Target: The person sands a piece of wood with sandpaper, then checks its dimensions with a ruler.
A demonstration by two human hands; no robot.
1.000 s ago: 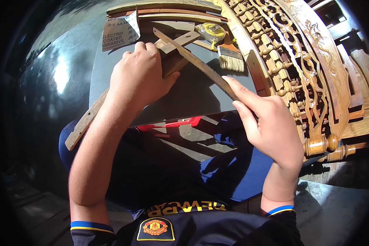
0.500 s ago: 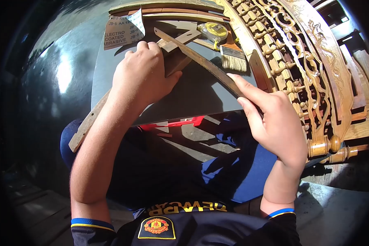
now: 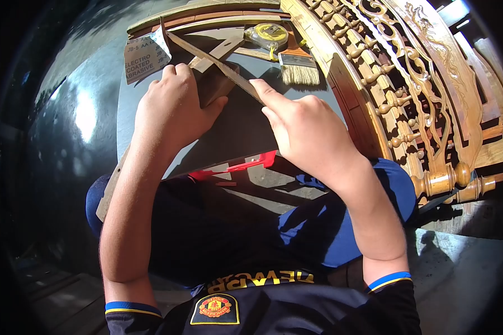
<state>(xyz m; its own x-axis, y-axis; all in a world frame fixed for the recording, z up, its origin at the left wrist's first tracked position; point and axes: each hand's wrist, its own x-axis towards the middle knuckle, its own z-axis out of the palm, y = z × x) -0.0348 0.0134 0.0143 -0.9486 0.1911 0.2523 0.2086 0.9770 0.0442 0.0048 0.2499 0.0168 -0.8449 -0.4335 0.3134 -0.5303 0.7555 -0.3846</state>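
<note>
My left hand (image 3: 170, 109) is closed round a wooden piece (image 3: 221, 51) that slants up and right, with a dark wooden block (image 3: 217, 89) beside its fingers. In my right hand (image 3: 304, 125) is a long, thin, rusty metal file (image 3: 223, 68). The file's far part lies across the wooden piece, just above my left knuckles, and its tip points up and left. Its near end is hidden in my right hand. A narrow wooden strip (image 3: 113, 184) shows beneath my left forearm.
Sandpaper (image 3: 142, 58) lies at the grey board's (image 3: 246, 131) upper left. A tape measure (image 3: 269, 36) and brush (image 3: 299, 70) are at its upper right. Wooden strips (image 3: 207, 25) run along the far edge. Carved wooden panels (image 3: 425, 84) stand right; something red (image 3: 265, 161) is below the board.
My right hand has moved left and slightly up, pushing the file farther across the wooden piece. My left hand still grips the wood and appears a little farther left in view.
</note>
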